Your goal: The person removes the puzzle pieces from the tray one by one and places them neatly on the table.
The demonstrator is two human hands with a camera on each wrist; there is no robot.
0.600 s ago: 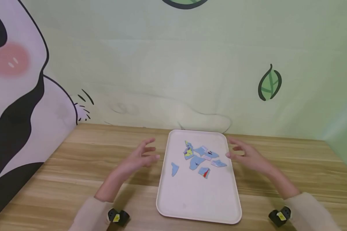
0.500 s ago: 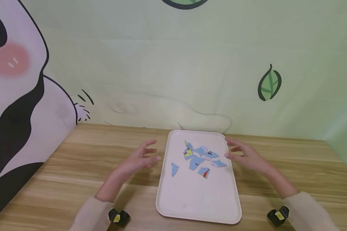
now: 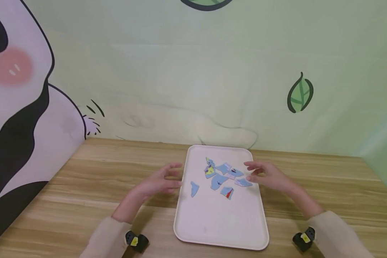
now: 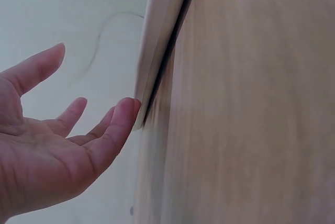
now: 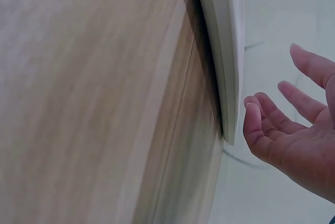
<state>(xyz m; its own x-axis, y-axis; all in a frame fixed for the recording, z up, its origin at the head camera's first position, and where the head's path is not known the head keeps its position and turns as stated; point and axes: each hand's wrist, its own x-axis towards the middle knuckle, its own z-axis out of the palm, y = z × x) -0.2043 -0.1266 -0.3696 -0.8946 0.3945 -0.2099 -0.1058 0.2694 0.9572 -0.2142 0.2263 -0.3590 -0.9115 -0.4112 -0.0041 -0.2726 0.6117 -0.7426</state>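
Irregular flat pieces printed in blue, looking like puzzle pieces, lie on a white tray [image 3: 219,225] in the head view. One plain blue piece [image 3: 194,189] lies apart at the left, and a blue piece with a red patch [image 3: 227,192] is nearest the front. A yellow-and-blue piece [image 3: 210,170] sits at the back left of the cluster. My left hand [image 3: 161,180] hovers by the tray's left edge, fingers loosely spread, holding nothing. Over the tray's right edge, near a pale-cornered blue piece [image 3: 243,182], my right hand [image 3: 268,175] is held with relaxed fingers and nothing in them.
The tray stands on a wood-grain table [image 3: 93,172], its far end close to a pale green wall [image 3: 167,79] painted with a panda and leaves. A small black device [image 3: 137,241] sits at the left wrist and another black device [image 3: 304,239] at the right.
Both hands have moved inward and slightly down in the head view, the left towards the tray's left edge and the right over its right edge. The pieces and tray look unmoved.
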